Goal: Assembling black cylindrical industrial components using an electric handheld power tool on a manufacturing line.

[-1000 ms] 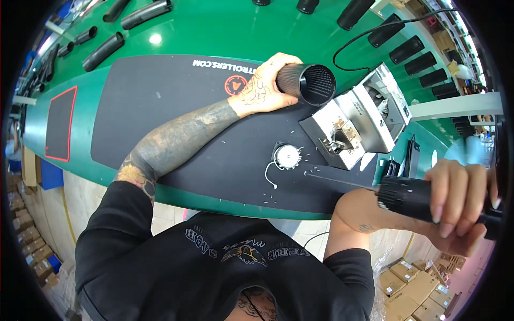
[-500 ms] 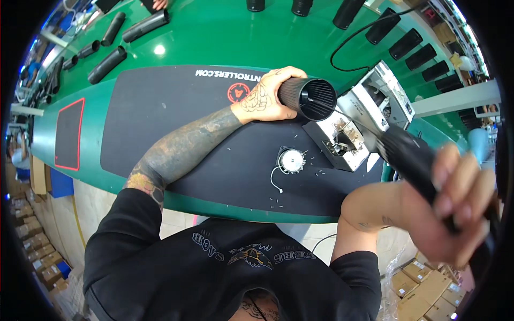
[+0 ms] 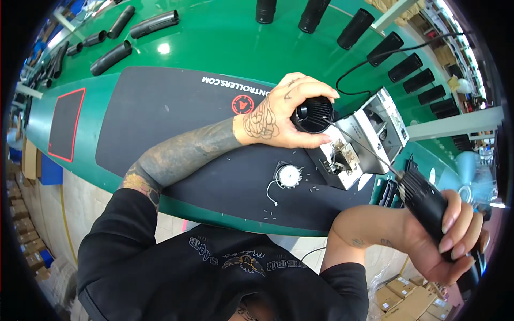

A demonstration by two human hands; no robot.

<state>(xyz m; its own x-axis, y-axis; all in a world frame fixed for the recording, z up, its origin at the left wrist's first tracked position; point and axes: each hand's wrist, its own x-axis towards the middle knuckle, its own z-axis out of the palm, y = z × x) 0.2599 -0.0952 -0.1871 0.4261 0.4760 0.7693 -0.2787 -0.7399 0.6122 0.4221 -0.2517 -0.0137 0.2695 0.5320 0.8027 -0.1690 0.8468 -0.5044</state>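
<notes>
My left hand is wrapped round a ribbed black cylindrical housing, its open end turned toward the right. Thin ribs line the inside of the housing. In my right hand is a black electric screwdriver, tilted, with its long thin bit pointing up and left to the housing's opening. The bit's tip lies at or just within the rim; whether it touches a screw is too small to tell. Below my left hand, a small round motor-like part with a white lead lies on the dark mat.
A silver metal box device, probably a screw feeder, stands just under the bit. Small screws lie scattered on the mat. Black tubes and upright black cylinders stand along the green table's far side. A black cable crosses the right.
My left hand has turned the housing, now gripping it nearer the open rim. The screwdriver, blurred before, has steadied with its bit at the opening. The whole view has shifted slightly.
</notes>
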